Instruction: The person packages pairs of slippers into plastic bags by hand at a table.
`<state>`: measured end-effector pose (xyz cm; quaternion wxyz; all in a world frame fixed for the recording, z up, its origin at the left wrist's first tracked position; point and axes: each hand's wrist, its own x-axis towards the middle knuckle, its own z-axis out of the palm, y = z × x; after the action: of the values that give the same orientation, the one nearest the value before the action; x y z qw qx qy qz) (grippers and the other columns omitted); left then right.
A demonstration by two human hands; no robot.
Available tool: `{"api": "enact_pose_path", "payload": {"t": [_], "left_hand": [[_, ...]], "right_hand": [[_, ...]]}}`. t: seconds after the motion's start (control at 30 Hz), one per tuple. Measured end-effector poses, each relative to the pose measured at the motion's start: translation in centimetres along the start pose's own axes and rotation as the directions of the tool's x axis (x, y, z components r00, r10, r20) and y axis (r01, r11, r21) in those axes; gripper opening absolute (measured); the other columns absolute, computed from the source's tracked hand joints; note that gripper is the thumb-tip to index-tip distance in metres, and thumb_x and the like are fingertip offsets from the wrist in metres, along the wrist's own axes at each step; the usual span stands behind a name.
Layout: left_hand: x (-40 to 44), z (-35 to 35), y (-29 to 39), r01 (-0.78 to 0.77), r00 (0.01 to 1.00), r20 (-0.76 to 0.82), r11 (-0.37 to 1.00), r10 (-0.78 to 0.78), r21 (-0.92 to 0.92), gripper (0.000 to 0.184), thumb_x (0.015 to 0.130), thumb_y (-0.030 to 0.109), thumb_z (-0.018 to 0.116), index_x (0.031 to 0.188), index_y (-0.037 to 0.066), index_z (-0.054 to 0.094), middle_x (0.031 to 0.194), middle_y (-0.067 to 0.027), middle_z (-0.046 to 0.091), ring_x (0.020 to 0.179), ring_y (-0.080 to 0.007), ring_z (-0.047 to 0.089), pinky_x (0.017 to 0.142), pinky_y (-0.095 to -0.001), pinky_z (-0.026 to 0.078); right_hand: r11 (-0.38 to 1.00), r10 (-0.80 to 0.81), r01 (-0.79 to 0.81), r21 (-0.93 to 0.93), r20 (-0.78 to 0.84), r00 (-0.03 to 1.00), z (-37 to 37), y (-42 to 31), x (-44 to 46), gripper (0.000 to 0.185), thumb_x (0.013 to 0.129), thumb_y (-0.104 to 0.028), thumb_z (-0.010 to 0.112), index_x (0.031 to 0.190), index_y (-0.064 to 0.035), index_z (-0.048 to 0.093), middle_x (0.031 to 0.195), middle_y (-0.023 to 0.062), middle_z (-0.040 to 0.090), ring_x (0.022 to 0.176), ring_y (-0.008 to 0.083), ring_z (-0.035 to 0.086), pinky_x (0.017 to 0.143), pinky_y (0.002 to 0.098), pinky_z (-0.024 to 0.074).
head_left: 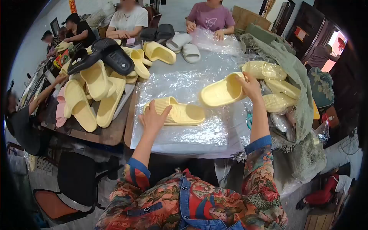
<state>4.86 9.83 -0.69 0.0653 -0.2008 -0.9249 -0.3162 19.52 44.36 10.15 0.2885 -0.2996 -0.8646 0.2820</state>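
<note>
A pale yellow slipper (pixel 186 115) lies on clear plastic film, its ribbed strap to the left. My left hand (pixel 152 119) grips that strap, with fingers on one side and thumb on the other. My right hand (pixel 251 87) holds a second yellow slipper (pixel 218 93) by its strap end, tilted over the film, with its toe end towards me and to the right. Part of that strap is hidden behind my fingers. The clear plastic film (pixel 207 140) spreads under both slippers.
To the left is a pile of yellow slippers (pixel 80 105) with black slides (pixel 117 59) on top. Grey slippers (pixel 191 53) stand at the back. Bagged yellow slippers (pixel 281 101) lie beside a green woven sack (pixel 303 84). Two people sit across the table; a black chair (pixel 76 178) stands lower left.
</note>
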Motion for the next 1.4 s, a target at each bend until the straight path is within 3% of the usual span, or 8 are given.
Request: {"api": "enact_pose_path", "payload": {"t": [0.17, 0.33, 0.53, 0.77, 0.97, 1.1, 1.2, 1.4], "left_hand": [[0.1, -3.4, 0.1, 0.018, 0.999, 0.045, 0.993, -0.013, -0.114, 0.071, 0.077, 0.056, 0.063, 0.120, 0.002, 0.054, 0.110, -0.0199, 0.062, 0.110, -0.0325, 0.054, 0.100, -0.0462, 0.024], [0.5, -6.7, 0.1, 0.096, 0.995, 0.012, 0.907, -0.100, -0.411, 0.057, 0.077, 0.046, 0.070, 0.112, 0.001, 0.059, 0.091, -0.0131, 0.068, 0.084, -0.0204, 0.063, 0.082, -0.0338, 0.042], [3.0, -5.7, 0.1, 0.117, 0.992, 0.092, 0.324, -0.091, -0.939, 0.039, 0.085, 0.033, 0.068, 0.096, -0.004, 0.058, 0.081, -0.0076, 0.063, 0.071, -0.0134, 0.058, 0.064, -0.0279, 0.048], [3.0, 1.9, 0.5, -0.050, 0.949, -0.317, 0.986, -0.004, -0.160, 0.044, 0.092, 0.044, 0.050, 0.111, 0.005, 0.050, 0.106, -0.0180, 0.060, 0.095, -0.0318, 0.059, 0.092, -0.0425, 0.031], [1.8, 3.0, -0.3, -0.052, 0.979, -0.196, 0.999, 0.050, -0.002, 0.037, 0.091, 0.041, 0.051, 0.108, 0.008, 0.052, 0.105, -0.0110, 0.059, 0.101, -0.0276, 0.055, 0.081, -0.0452, 0.034], [1.5, 0.8, 0.6, -0.210, 0.975, -0.035, 0.961, 0.220, 0.180, 0.039, 0.092, 0.037, 0.050, 0.117, 0.008, 0.054, 0.115, -0.0136, 0.055, 0.115, -0.0338, 0.047, 0.089, -0.0494, 0.034], [2.4, 3.5, -1.8, -0.412, 0.862, -0.255, 0.899, 0.438, 0.149, 0.047, 0.093, 0.038, 0.048, 0.133, 0.014, 0.045, 0.133, -0.0160, 0.044, 0.128, -0.0408, 0.032, 0.102, -0.0530, 0.026], [3.1, 4.2, -3.8, -0.373, 0.927, 0.013, 0.925, 0.375, -0.072, 0.058, 0.091, 0.042, 0.049, 0.141, 0.018, 0.035, 0.144, -0.0147, 0.033, 0.131, -0.0431, 0.026, 0.108, -0.0517, 0.020]], "right_hand": [[0.889, 0.242, -0.271, 0.369, 0.124, 0.962, 0.6, 3.9, -1.8, 0.069, 0.078, -0.049, 0.065, 0.120, 0.0041, 0.056, 0.114, 0.0193, 0.062, 0.103, 0.0256, 0.059, 0.088, 0.0324, 0.0447], [0.989, 0.139, -0.141, 0.053, 0.041, 0.990, 2.3, 4.0, -3.5, 0.078, 0.071, -0.056, 0.067, 0.121, 0.0035, 0.055, 0.115, 0.0231, 0.060, 0.106, 0.0322, 0.059, 0.091, 0.0381, 0.0448], [0.963, -0.151, 0.204, -0.177, 0.274, 0.950, 3.4, 0.6, -5.5, 0.076, 0.068, -0.056, 0.069, 0.122, -0.0043, 0.057, 0.114, 0.0206, 0.058, 0.105, 0.0343, 0.057, 0.089, 0.0396, 0.0456], [0.979, -0.029, 0.095, -0.181, 0.337, 0.941, 0.5, -2.5, -5.9, 0.072, 0.070, -0.049, 0.071, 0.124, -0.0036, 0.055, 0.117, 0.0215, 0.057, 0.107, 0.0321, 0.057, 0.088, 0.0376, 0.0457], [0.961, 0.050, -0.163, -0.224, -0.440, 0.896, -3.2, 0.2, -6.5, 0.079, 0.072, -0.059, 0.064, 0.124, -0.0013, 0.053, 0.119, 0.0216, 0.055, 0.112, 0.0338, 0.053, 0.093, 0.0412, 0.0417], [0.946, 0.078, -0.136, -0.295, -0.201, 0.976, 0.3, -3.4, -7.0, 0.086, 0.070, -0.064, 0.062, 0.129, -0.0022, 0.048, 0.117, 0.0212, 0.057, 0.110, 0.0337, 0.055, 0.090, 0.0431, 0.0442], [0.918, 0.175, -0.144, -0.369, 0.053, 0.983, 5.0, -6.1, -7.6, 0.089, 0.070, -0.065, 0.062, 0.128, 0.0009, 0.046, 0.117, 0.0255, 0.056, 0.110, 0.0362, 0.055, 0.090, 0.0431, 0.0447], [0.999, 0.047, -0.046, -0.018, 0.021, 0.999, 13.6, -7.8, -8.8, 0.093, 0.072, -0.061, 0.064, 0.128, 0.0102, 0.043, 0.119, 0.0286, 0.054, 0.114, 0.0379, 0.052, 0.095, 0.0406, 0.0417]]}}
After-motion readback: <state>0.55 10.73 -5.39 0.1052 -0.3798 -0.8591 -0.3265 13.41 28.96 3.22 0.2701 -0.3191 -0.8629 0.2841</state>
